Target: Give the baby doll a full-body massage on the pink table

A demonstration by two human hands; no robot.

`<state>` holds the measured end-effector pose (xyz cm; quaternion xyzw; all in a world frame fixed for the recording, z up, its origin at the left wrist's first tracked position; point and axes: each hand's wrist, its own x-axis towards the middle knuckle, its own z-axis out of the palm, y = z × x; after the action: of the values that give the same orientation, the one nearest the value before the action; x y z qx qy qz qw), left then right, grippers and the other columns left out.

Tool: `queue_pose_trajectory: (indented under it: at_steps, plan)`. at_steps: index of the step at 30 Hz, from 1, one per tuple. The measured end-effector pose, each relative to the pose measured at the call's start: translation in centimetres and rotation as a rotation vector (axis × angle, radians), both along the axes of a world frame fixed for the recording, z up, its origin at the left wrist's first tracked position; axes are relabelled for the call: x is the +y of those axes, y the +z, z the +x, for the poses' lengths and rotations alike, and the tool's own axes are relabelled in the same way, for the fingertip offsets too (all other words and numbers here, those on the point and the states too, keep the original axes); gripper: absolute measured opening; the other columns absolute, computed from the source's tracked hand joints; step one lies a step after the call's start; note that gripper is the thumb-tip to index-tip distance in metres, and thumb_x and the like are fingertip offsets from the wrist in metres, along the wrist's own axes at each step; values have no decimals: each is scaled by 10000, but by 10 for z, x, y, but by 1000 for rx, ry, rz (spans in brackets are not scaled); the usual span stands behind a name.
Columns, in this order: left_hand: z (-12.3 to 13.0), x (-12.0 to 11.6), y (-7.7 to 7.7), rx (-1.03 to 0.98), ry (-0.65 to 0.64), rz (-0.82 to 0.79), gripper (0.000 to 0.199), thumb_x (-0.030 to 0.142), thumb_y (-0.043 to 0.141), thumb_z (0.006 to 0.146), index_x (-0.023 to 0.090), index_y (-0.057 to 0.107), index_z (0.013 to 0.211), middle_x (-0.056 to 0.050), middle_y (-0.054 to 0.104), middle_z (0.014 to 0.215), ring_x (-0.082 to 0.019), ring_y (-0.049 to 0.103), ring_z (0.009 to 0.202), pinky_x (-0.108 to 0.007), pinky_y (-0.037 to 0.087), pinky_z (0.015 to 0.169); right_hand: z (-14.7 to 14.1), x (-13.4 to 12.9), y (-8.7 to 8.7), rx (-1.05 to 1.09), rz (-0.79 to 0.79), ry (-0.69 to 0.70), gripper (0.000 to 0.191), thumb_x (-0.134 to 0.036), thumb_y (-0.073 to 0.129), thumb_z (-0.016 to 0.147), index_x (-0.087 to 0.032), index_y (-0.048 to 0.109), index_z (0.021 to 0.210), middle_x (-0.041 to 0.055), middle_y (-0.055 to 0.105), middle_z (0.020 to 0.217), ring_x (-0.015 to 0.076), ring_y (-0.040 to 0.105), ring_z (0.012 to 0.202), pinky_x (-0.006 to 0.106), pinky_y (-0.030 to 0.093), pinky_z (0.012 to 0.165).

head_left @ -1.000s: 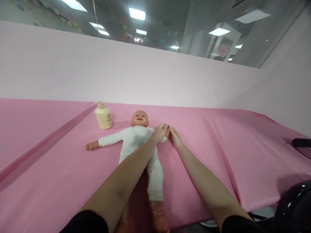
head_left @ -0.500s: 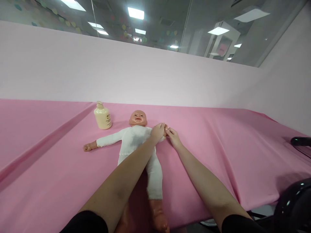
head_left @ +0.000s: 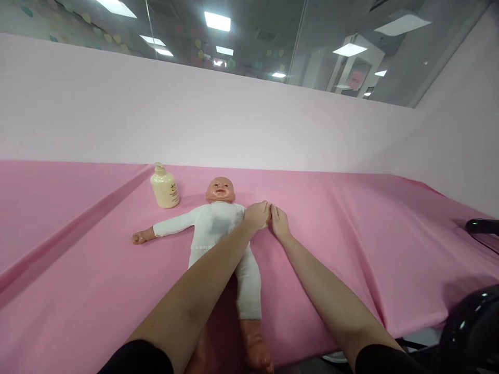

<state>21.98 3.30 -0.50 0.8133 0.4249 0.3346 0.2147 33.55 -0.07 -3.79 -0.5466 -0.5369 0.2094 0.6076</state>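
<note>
A baby doll with a white cloth body and plastic head, hands and feet lies on its back, face up. Its arm on the left is stretched out flat on the cloth. My left hand reaches across the doll's chest and is closed around the hand of its other arm. My right hand presses against that same doll hand from the right, fingers together. Between my two hands, the doll's hand is almost wholly hidden. My left forearm covers part of the doll's belly and one leg.
A cream pump bottle stands left of the doll's head. Pink cloth covers the table, with a white wall and glass behind it. At the right are a black device and a shiny black object.
My right hand has turned more upright, its fingers closing over the doll's hand. My left hand has shifted slightly right and down. The doll's hand is now more covered.
</note>
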Motion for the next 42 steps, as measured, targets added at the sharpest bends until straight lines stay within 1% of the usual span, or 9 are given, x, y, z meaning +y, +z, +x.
queue_pose_trajectory:
  at_steps: [4,8,11,15,19,23,29,36,42]
  plan:
    - [-2,3,-2,40,7,-24,331,329,267,977,191,565,934,-92,639,831,-224,600,768,-322,410,736,6,6,-4,141,65,-5,331,-523,464,871,-230,618,877,28,651,906,186,582,859,299,444,784]
    - [-1,1,-6,95,-33,-50,251,352,372,950,202,543,1056,-81,651,808,-220,606,711,-305,407,696,7,6,-5,101,74,3,284,-495,478,873,-264,584,1000,7,630,976,170,574,905,292,432,820]
    - [1,2,-9,138,-52,-56,234,352,453,916,202,546,1068,-86,661,798,-226,608,690,-308,405,697,8,7,-6,49,33,4,263,-494,558,832,-247,590,920,-4,625,844,173,557,786,285,427,730]
    - [2,4,-12,180,-68,-42,217,288,391,935,192,577,990,-102,670,823,-239,623,768,-320,404,760,14,12,-10,71,0,-6,285,-508,577,806,-228,563,755,-18,584,701,168,509,675,281,409,646]
    - [1,3,-10,186,-91,-24,286,318,329,957,199,580,1024,-104,677,883,-246,629,811,-326,406,772,19,17,-15,130,9,-15,291,-510,552,809,-228,545,739,-10,592,739,176,531,729,293,423,693]
    - [-1,0,-6,170,-142,-2,378,506,411,912,235,556,1133,-78,683,945,-249,628,853,-313,410,780,19,19,-17,225,19,-30,304,-538,491,825,-239,545,842,3,600,810,176,558,753,306,442,711]
    - [1,3,-8,208,-181,12,272,461,519,840,220,632,893,-84,687,931,-262,632,843,-330,424,780,21,21,-17,298,16,-39,354,-575,489,805,-241,569,890,5,600,766,168,563,701,302,441,673]
    - [2,3,-15,280,-185,30,184,317,635,698,219,632,854,-95,684,828,-300,637,791,-394,424,773,17,18,-13,246,-18,73,331,-520,651,728,-209,571,650,-17,565,598,145,510,575,270,406,570]
    - [6,0,-12,299,-142,14,186,370,575,751,195,634,772,-118,671,769,-320,639,778,-430,427,754,13,11,-5,182,-2,85,280,-474,582,794,-211,649,725,16,650,752,173,580,742,295,446,720]
